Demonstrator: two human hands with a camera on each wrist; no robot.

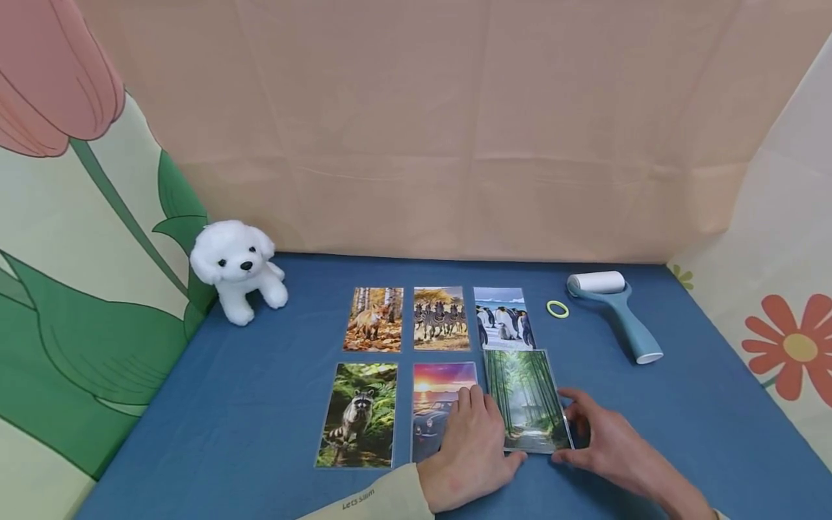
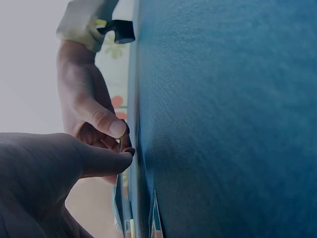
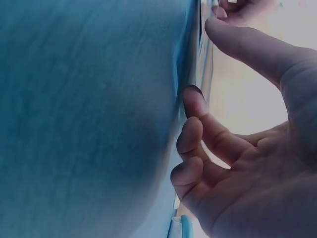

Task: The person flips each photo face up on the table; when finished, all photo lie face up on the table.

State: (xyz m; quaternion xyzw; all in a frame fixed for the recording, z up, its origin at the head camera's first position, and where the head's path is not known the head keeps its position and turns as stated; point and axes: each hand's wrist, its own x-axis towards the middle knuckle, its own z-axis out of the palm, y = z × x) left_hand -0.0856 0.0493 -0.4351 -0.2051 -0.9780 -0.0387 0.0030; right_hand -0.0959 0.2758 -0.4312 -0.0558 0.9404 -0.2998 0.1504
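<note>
A photo card of a bamboo forest (image 1: 525, 397) lies between my two hands, its top edge meeting the bottom of the penguin card (image 1: 505, 318). My left hand (image 1: 469, 453) holds its left side, thumb at the lower edge, and covers part of the sunset-and-car card (image 1: 430, 426). At the right side, my right hand (image 1: 607, 442) grips the card by its edge and lower corner with thumb and curled fingers. The left wrist view shows the left thumb (image 2: 106, 161) close to the right hand's fingertips, with the card seen edge-on. Fingers partly hide the contact.
Raccoon (image 1: 357, 415), fox (image 1: 373, 319) and zebra (image 1: 441, 318) cards lie in the rows on the blue cloth (image 1: 214, 426). A yellow-green ring (image 1: 557, 304) and a lint roller (image 1: 624, 318) are at the right. A white plush dog (image 1: 237, 271) sits at the back left.
</note>
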